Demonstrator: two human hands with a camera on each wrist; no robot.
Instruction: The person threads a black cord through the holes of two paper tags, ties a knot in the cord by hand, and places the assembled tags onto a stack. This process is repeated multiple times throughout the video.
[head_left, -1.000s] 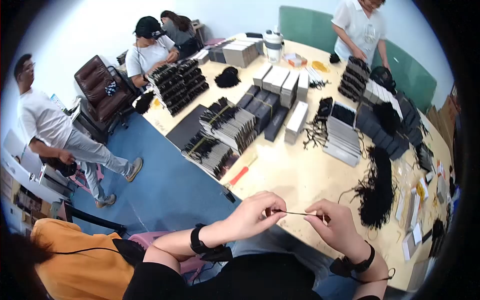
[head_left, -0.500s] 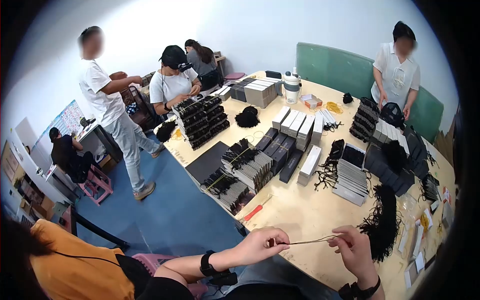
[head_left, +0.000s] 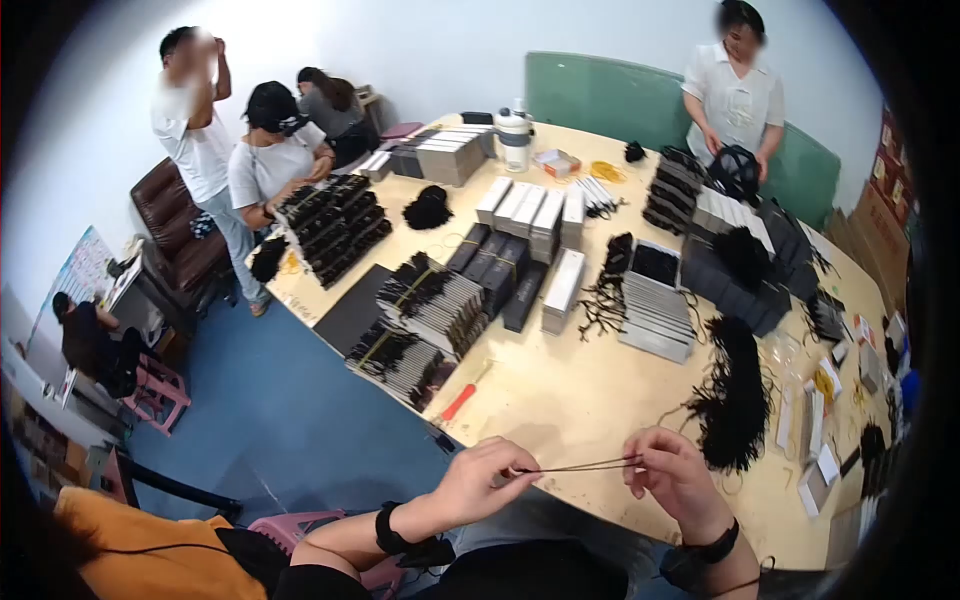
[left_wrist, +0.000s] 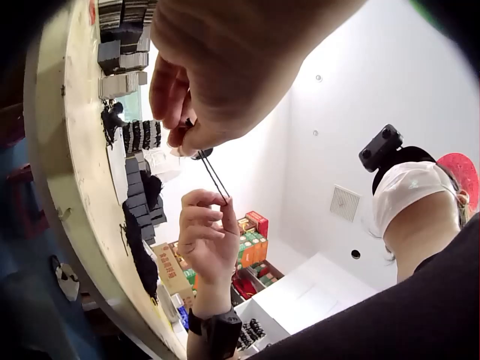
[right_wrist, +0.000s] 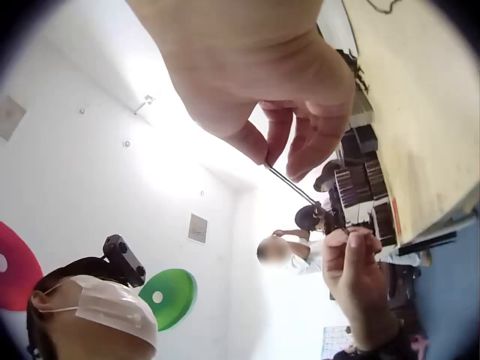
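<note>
Black cord, drawn out in two thin strands between a person's hands, in the air by the near edge of the desk. The left hand pinches one end between thumb and forefinger, the tips brought together on it. The right hand pinches the opposite end likewise; its remaining fingers are bent and slightly parted, as the right wrist view shows. Between the two grips the strands run nearly straight, lying close beside each other. Each forearm bears a dark band at the wrist.

Nearest the left hand on the desk lies a red-handled tool. Beyond it are banded stacks of grey strips topped with black cords, then dark boxes and, just to their right, a white box. Beyond the right hand lies a long heap of black cords, with a row of pale grey pieces to its left. A white bottle stands upright toward the far side. Across the desk stands a person in white; at the left side sits a person in a black cap.
</note>
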